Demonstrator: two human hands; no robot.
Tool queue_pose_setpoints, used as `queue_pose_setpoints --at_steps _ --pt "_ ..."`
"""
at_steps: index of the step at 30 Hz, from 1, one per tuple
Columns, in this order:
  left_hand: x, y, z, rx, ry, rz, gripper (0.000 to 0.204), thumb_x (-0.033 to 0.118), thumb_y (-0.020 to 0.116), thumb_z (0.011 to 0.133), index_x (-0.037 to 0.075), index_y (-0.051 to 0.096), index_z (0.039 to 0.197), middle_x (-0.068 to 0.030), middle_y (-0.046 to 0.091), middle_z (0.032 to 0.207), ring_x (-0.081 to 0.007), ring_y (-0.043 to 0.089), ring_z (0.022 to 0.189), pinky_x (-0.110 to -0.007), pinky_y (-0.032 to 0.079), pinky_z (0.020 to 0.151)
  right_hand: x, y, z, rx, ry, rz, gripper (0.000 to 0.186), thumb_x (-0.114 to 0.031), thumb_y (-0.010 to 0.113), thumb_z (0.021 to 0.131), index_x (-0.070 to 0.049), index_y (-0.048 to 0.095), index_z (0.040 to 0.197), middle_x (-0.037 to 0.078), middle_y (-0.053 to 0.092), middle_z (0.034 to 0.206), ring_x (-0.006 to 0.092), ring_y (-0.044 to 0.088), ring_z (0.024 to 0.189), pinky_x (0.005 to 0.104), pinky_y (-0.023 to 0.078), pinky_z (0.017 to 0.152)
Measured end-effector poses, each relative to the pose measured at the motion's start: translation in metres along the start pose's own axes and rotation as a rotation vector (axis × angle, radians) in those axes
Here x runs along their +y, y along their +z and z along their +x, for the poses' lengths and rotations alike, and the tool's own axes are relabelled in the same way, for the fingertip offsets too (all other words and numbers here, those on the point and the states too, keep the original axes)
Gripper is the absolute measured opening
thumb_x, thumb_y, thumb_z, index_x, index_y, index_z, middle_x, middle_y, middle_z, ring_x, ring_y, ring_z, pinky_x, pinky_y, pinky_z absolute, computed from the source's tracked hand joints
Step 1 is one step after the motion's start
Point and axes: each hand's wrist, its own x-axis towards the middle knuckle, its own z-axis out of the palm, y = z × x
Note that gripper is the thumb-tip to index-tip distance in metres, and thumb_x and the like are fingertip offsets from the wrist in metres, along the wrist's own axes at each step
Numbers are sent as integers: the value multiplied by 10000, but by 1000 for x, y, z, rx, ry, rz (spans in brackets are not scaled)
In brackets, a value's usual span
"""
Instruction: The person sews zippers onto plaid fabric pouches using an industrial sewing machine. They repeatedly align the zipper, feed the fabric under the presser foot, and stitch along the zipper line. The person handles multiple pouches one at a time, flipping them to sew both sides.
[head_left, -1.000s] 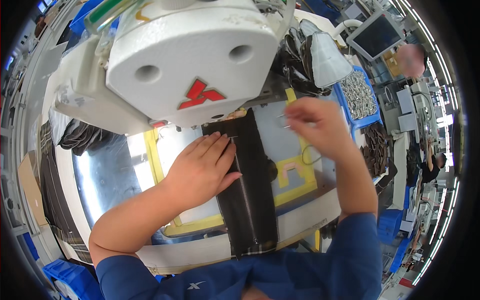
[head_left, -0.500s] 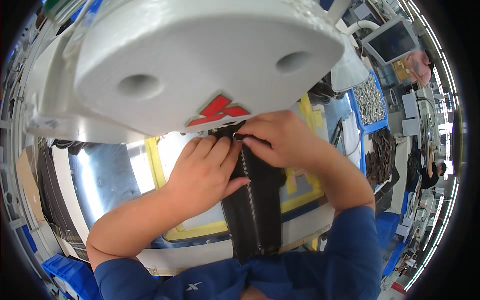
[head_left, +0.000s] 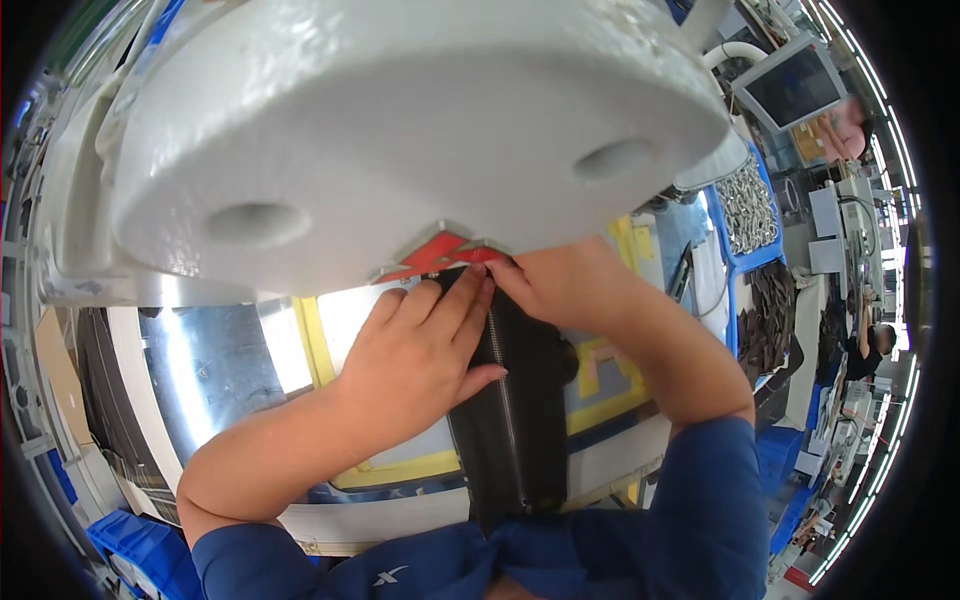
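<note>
A long black piece [head_left: 512,430] with a metal zipper [head_left: 497,345] down its length runs from under the big white machine head [head_left: 420,150] toward my body. My left hand [head_left: 415,345] rests on the piece's left edge, fingers stretched forward and thumb out beside the zipper. At the zipper's far end my right hand [head_left: 550,280] is closed, its thumb touching or almost touching the left fingertips. The machine head covers most of the right fingers, so what they pinch is hidden.
Yellow tape [head_left: 315,340] frames a pale plate under the work. To the right stand a blue tray of metal parts [head_left: 745,210], dark brown pieces [head_left: 765,310] and a monitor [head_left: 790,82]. A blue crate [head_left: 145,560] sits lower left. Another person [head_left: 870,350] is far right.
The machine head now reaches lower in the picture and hides more of the right fingers. The small metal ring they pinched is out of sight. The left hand has hardly moved.
</note>
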Motion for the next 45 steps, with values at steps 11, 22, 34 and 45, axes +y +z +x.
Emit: queue_pose_setpoints --at_steps 11,22,34,45 --pt "-3 -5 3 -13 -32 31 803 586 779 858 25 671 1423 -94 653 1484 -242 606 1047 -382 464 876 -2 5 -33 11 -154 -111 313 -111 694 859 10 724 1146 126 711 1079 320 717 941 430 597 848" --pt "-10 -6 5 -13 -45 -98 777 522 829 837 22 666 1409 -107 653 1485 -259 637 1065 -405 491 912 -4 3 -29 20 -157 -135 358 -115 667 862 37 715 1182 133 697 1088 307 703 960 424 581 886" --pt "-15 -3 3 18 -50 -164 725 482 830 845 40 676 1397 -119 669 1466 -271 664 1086 -409 507 924 -7 2 -25 -24 -89 -102 353 -69 681 847 39 722 1181 131 709 1120 315 702 971 433 576 909" --pt "-16 0 2 71 -101 -290 696 426 887 789 19 714 1327 -140 698 1413 -308 690 1068 -422 507 920 -5 10 -29 86 -182 -237 356 -136 672 853 31 750 1158 101 709 1028 267 713 921 406 568 872"
